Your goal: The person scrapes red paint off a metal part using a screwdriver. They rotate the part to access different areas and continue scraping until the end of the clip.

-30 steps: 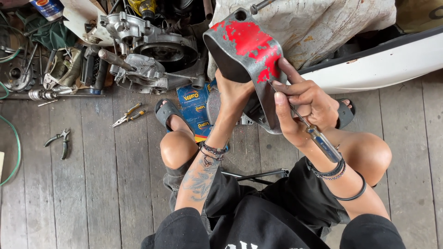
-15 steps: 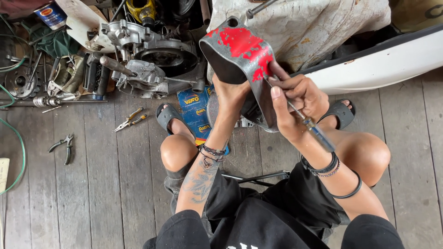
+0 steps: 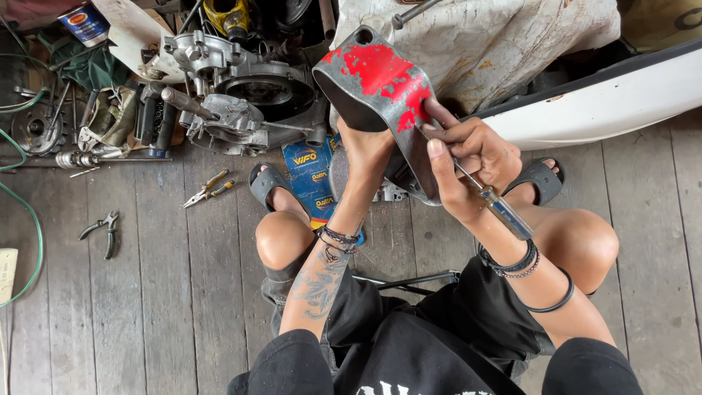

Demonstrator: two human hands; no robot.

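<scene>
The person sits low over the grey wooden plank floor (image 3: pixel 168 292), knees apart, and holds up a curved grey metal cover with flaking red paint (image 3: pixel 380 77) in front of them, above their sandalled feet. The left hand (image 3: pixel 365 150) grips the cover from below and behind, fingers wrapped round its inner edge, so the piece stands tilted with its hollow side facing left. The right hand (image 3: pixel 468 164) is closed around a screwdriver with a clear blue handle (image 3: pixel 504 216); the thin shaft runs up between thumb and forefinger, and its tip rests against the red patch near the cover's right edge. The handle lies along the wrist, just above the black bracelets.

On the floor beneath the cover lie blue cardboard boxes with orange print (image 3: pixel 311 175), partly under the left foot. To the left, well apart from the hands, sits a bare aluminium engine casing (image 3: pixel 234 88) among loose parts and cables. Yellow-handled pliers (image 3: pixel 207 188) lie near the left sandal, and dark grey pliers (image 3: pixel 102 230) lie farther out on the planks. A dirty white cloth (image 3: pixel 497 44) hangs behind the cover, and a white curved body panel (image 3: pixel 607 102) stretches to the right.
</scene>
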